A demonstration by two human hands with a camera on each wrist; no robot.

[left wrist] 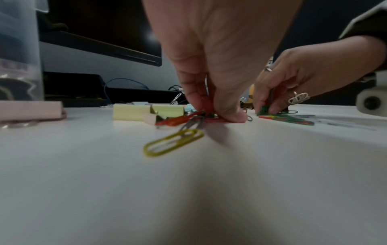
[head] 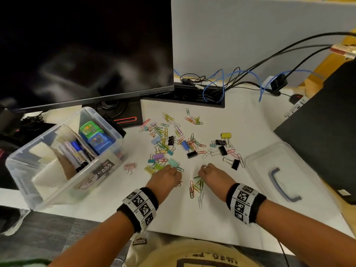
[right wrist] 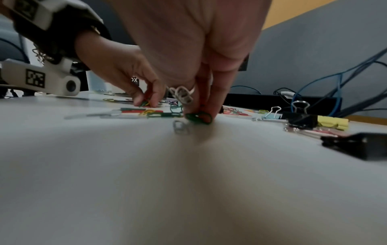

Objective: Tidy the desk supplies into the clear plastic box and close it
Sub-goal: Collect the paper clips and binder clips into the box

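Coloured paper clips and binder clips (head: 173, 143) lie scattered across the white desk. My left hand (head: 170, 175) is down on the desk, its fingers pinching a small bunch of paper clips (left wrist: 188, 120); a yellow clip (left wrist: 173, 145) lies just before it. My right hand (head: 207, 171), with rings on it, pinches a green paper clip (right wrist: 199, 118) at the head of a small heap of clips (head: 196, 186). The clear plastic box (head: 63, 157) stands open at the left, holding markers, sticky notes and two small cases. Its lid (head: 279, 176) lies flat at the right.
A dark monitor (head: 84, 47) stands at the back left, with a cable well and tangled black and blue cables (head: 217, 83) behind the clips. A dark flat object (head: 327, 135) covers the right side of the desk. The desk's front edge (head: 192, 237) is near my body.
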